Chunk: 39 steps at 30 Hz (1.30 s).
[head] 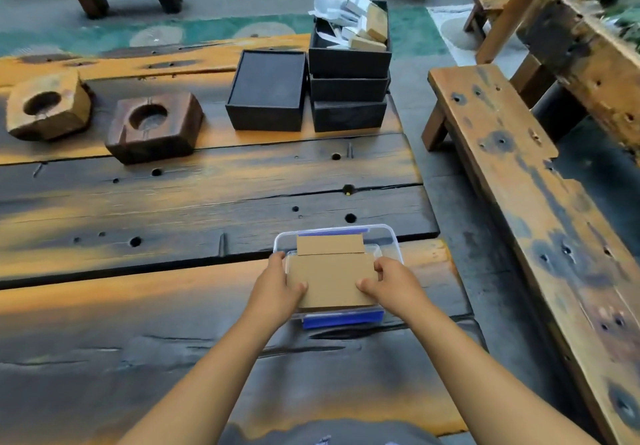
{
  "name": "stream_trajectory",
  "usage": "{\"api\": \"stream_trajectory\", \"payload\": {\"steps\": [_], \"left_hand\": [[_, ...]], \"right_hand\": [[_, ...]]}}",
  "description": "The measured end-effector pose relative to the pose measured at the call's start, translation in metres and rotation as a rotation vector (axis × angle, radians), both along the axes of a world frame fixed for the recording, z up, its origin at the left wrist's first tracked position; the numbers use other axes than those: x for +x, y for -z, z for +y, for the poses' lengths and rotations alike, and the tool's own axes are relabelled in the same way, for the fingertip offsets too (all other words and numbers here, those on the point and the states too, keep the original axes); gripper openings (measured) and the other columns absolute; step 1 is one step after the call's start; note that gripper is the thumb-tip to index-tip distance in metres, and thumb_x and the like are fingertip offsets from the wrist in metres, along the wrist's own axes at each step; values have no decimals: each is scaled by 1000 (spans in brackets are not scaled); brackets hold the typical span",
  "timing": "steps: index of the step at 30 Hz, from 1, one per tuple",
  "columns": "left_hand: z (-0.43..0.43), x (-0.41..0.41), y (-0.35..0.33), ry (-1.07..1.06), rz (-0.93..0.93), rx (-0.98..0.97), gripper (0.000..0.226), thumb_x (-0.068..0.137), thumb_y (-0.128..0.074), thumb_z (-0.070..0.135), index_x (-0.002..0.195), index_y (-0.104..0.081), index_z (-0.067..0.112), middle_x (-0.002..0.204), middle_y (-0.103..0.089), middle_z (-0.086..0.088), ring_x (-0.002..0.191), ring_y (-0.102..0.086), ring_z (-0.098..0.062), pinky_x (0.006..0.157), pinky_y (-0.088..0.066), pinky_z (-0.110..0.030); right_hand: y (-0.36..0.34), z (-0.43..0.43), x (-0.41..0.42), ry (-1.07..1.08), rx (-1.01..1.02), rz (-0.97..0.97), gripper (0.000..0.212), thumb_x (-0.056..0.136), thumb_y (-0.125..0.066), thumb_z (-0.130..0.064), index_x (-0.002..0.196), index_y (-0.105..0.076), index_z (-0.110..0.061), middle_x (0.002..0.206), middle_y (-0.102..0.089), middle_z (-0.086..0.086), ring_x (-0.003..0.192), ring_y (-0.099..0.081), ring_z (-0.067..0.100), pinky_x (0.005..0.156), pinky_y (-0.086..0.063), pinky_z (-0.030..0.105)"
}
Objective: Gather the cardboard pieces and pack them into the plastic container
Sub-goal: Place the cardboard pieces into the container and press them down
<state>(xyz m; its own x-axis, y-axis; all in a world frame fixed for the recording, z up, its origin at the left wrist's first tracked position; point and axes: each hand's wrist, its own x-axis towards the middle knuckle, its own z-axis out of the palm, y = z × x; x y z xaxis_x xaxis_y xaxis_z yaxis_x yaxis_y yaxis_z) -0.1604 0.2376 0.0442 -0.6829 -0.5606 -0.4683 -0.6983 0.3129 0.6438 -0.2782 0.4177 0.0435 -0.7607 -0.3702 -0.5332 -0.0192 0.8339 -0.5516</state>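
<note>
Your left hand (277,283) and right hand (389,282) each grip one side edge of a flat cardboard piece (330,280), thumbs on top, fingers curled under the edges. You hold the cardboard level over the mouth of the clear plastic container (394,240), which sits near the right end of the wooden table (173,195). A narrower tab of the cardboard reaches toward the container's far rim. A blue clip (343,320) shows along the container's near side. At the far end of the table stand an open black box (268,89) and, just beside it, a stack of black boxes (348,98), the top one filled with paper and cardboard scraps. Two wooden blocks (152,126) with round hollows lie to the left. A bench (519,185) runs along the right.
</note>
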Motion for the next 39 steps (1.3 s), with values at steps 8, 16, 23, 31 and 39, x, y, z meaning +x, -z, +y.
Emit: {"api": "stream_trajectory", "payload": {"steps": [8, 16, 23, 31, 39], "left_hand": [[-4, -5, 21, 75, -37, 11, 46, 84, -66, 22, 126, -47, 22, 112, -68, -6, 97, -64, -26, 75, -44, -27], [3, -8, 32, 135, -107, -25, 44, 85, -63, 26, 124, -45, 20, 111, -67, -7, 96, -63, -27, 81, -50, -33], [11, -8, 37, 234, -181, -152, 44, 90, -61, 26, 127, -42, 13, 121, -51, -12, 105, -59, -33, 90, -51, -42], [6, -15, 37, 267, -231, -152, 40, 88, -62, 23, 120, -43, 12, 118, -56, -13, 102, -60, -33, 86, -52, -43], [2, -24, 35, 240, -294, -87, 47, 86, -63, 21, 126, -39, 14, 120, -56, -12, 103, -60, -30, 79, -49, -37]], "right_hand": [[12, -12, 0, -36, 157, 18, 27, 84, -68, -35, 81, -50, -16, 82, -56, 0, 80, -55, 21, 66, -39, 29], [23, -9, -9, -92, 212, 27, 32, 85, -68, -36, 73, -42, -22, 83, -55, 0, 79, -54, 21, 67, -40, 29], [34, -8, -3, -193, 299, 72, 34, 87, -65, -35, 107, -54, -8, 109, -63, 13, 99, -61, 32, 78, -47, 36], [37, -7, -6, -190, 287, 81, 34, 87, -65, -37, 107, -54, -12, 107, -63, 9, 96, -62, 29, 74, -45, 35], [31, -12, -16, -216, 286, -18, 41, 84, -68, -35, 112, -44, -17, 115, -61, 8, 96, -60, 26, 80, -51, 38]]}}
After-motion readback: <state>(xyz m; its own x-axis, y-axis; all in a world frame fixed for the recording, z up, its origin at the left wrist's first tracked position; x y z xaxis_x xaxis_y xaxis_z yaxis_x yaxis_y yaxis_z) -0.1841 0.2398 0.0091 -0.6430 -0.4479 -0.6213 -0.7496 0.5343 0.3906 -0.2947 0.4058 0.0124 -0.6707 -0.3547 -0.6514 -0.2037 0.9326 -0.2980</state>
